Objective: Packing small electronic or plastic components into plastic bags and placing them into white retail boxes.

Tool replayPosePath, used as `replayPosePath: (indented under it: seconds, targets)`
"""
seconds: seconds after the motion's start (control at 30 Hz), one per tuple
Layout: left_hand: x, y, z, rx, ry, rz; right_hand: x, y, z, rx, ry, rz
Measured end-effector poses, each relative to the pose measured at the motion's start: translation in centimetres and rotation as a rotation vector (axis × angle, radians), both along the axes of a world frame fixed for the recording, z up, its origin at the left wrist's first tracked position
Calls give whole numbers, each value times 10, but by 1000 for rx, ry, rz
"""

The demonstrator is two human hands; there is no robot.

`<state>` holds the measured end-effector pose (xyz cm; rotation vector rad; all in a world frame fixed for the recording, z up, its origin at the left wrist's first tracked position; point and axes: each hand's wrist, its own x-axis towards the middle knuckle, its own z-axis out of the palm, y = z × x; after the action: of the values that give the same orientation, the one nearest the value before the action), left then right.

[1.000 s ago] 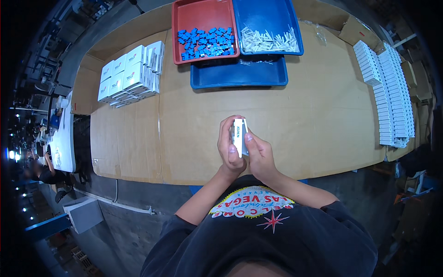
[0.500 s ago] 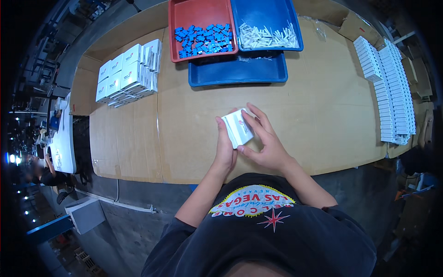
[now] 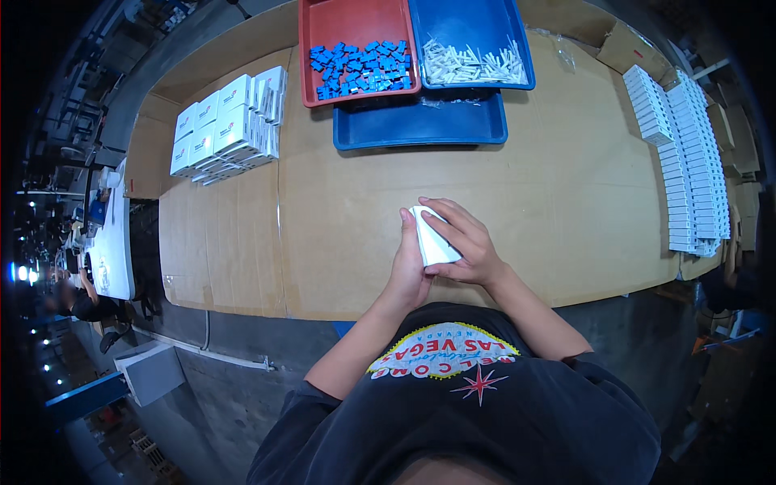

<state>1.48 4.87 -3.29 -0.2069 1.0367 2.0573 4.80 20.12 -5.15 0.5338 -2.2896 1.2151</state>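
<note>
A small white box [image 3: 435, 242] is held between my two hands, above the near middle of the cardboard-covered table. My left hand [image 3: 410, 265] grips its left side, the thumb lying along the edge. Over the right side and top of the box, my right hand [image 3: 469, 246] is curled, its fingers covering part of the upper face. The box's underside and the fingertips beneath it are hidden.
Stacked white boxes [image 3: 212, 133] stand at the left, and long rows of small white boxes [image 3: 683, 162] at the right. At the back are a red tray [image 3: 356, 20] of blue pieces, a blue tray [image 3: 465, 20] of white sticks and another blue tray [image 3: 419, 129] in front.
Both hands have shifted slightly right and toward me with the box. The box has turned, and my right fingers have closed further over it, so its printed mark no longer shows.
</note>
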Motion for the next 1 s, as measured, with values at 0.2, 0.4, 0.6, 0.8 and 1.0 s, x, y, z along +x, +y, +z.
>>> replayPosePath:
  seconds: [0.2, 0.4, 0.6, 0.8, 1.0]
  targets:
    - [1, -5, -6, 18, 0, -19, 3, -4, -4, -13, 65, -39]
    - [2, 2, -5, -126, 304, -22, 7, -14, -12, -492, -194, -76]
    - [-5, 6, -16, -265, 609, 68, 2, -13, -6, -798, -442, -56]
    - [-15, -3, -25, -64, 211, 130, 10, -5, 7, -219, -377, -36]
    - [-7, 2, -16, -208, 290, 107, 8, -4, -3, -64, -254, -71]
